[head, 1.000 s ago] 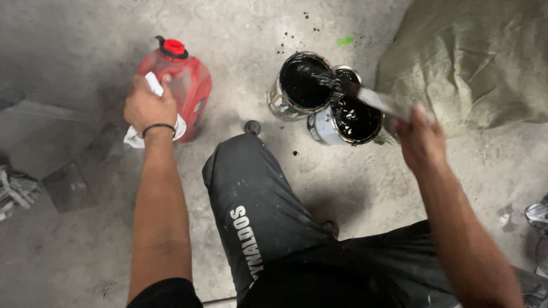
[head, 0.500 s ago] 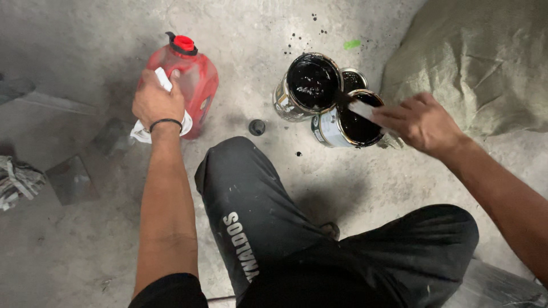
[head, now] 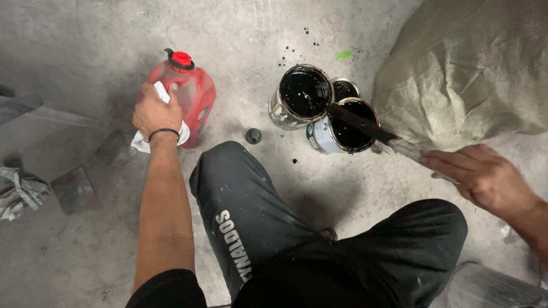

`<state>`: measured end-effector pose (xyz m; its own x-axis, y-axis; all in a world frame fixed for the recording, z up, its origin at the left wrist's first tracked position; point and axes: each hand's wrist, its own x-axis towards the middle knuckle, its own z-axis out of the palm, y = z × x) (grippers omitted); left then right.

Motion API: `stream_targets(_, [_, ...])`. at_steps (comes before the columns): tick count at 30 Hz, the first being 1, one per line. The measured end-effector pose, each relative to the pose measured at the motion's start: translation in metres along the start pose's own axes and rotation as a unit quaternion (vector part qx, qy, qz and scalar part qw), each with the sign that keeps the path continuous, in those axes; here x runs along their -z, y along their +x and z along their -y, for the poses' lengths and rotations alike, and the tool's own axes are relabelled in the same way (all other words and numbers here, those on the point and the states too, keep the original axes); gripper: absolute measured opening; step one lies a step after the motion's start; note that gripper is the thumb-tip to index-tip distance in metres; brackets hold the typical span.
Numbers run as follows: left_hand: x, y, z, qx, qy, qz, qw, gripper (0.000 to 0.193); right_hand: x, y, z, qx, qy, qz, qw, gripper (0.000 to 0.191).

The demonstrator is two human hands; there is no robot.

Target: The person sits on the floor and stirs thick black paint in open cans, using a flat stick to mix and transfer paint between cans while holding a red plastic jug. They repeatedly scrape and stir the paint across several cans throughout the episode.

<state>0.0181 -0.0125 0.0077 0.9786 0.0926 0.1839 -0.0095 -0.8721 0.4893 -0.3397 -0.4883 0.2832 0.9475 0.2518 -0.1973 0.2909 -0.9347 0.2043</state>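
My left hand (head: pixel 155 113) grips the side of a red plastic jug (head: pixel 193 94) with a red cap, a white cloth (head: pixel 141 142) pressed between palm and jug. Two open cans of black paint stand on the floor, a taller one (head: pixel 301 96) and a nearer one (head: pixel 345 126), with a small third can (head: pixel 346 86) behind them. A paintbrush (head: pixel 365 126) coated in black lies across the nearer can's rim. Its handle runs under the loosely extended fingers of my right hand (head: pixel 485 177).
A small black cap (head: pixel 253 136) lies on the concrete floor (head: pixel 103 34) by my knee. A large grey-green sack (head: pixel 468 74) fills the upper right. At the left lie a crumpled rag (head: pixel 20 193) and a flat dark scrap (head: pixel 74 189). Black paint drops dot the floor.
My right hand has drawn back to the right and lower, and the brush now rests across the nearer can. My left hand stays on the jug.
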Motion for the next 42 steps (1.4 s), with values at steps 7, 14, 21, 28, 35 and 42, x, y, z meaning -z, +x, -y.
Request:
stream_targets(7, [-0.002,-0.001,0.003,-0.027,0.004,-0.028,0.999,0.048,0.002,-0.031,0.003,-0.068,0.089,-0.007,0.994,0.027])
stream_targets(14, [-0.006,-0.003,0.008,-0.037,-0.003,-0.036,0.999,0.046,0.006,-0.023,0.020,-0.150,0.163,-0.056,0.973,0.030])
stream_targets(21, [-0.011,-0.003,0.013,-0.028,0.003,-0.024,0.999,0.048,0.018,0.021,0.027,-0.076,0.122,-0.069,0.987,0.027])
stream_targets(28, [-0.012,-0.003,0.012,-0.040,-0.005,-0.032,0.999,0.047,0.015,0.026,-0.010,0.055,0.124,-0.022,0.990,0.033])
stream_targets(35, [-0.016,-0.003,0.013,-0.026,0.001,-0.017,1.000,0.047,0.009,-0.002,-0.042,0.092,0.075,0.049,0.992,0.046])
stream_targets(42, [-0.017,-0.002,0.015,-0.043,-0.002,-0.033,0.999,0.047,0.004,0.009,-0.009,-0.098,0.190,-0.047,0.976,0.022])
